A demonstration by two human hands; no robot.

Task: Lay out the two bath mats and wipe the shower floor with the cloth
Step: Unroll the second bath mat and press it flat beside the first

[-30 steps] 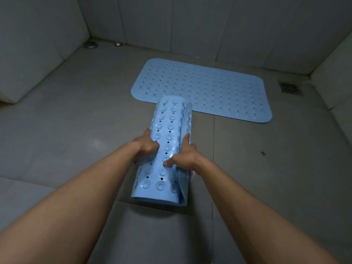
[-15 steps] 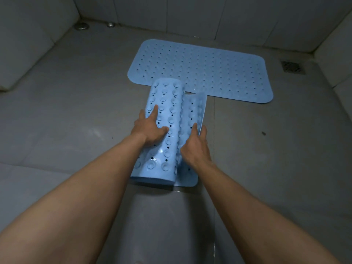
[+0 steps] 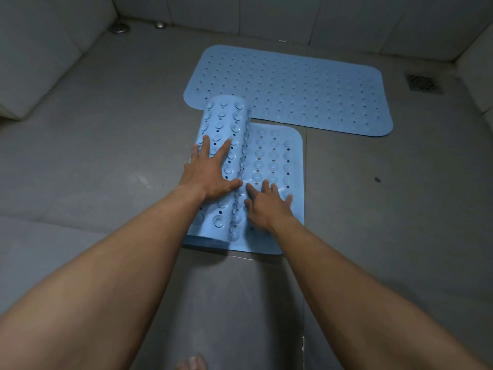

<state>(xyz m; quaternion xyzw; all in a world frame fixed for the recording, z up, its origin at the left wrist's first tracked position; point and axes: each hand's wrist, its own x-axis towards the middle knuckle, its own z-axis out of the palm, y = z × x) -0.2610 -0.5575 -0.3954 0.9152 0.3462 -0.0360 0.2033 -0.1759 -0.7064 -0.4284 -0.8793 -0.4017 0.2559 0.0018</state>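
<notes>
Right hand (image 3: 268, 206): I see it flat, fingers spread, pinning the unrolled part of the second mat (image 3: 277, 156) to the shower floor (image 3: 106, 156).
Left hand (image 3: 210, 172): open palm on the roll, placed to push it leftward.
First mat (image 3: 293, 86): flat near the far wall; no cloth visible.

A drain grate (image 3: 422, 86) sits at right; two round metal fittings (image 3: 120, 28), perhaps caps, lie by the back wall (image 3: 266, 12).
</notes>
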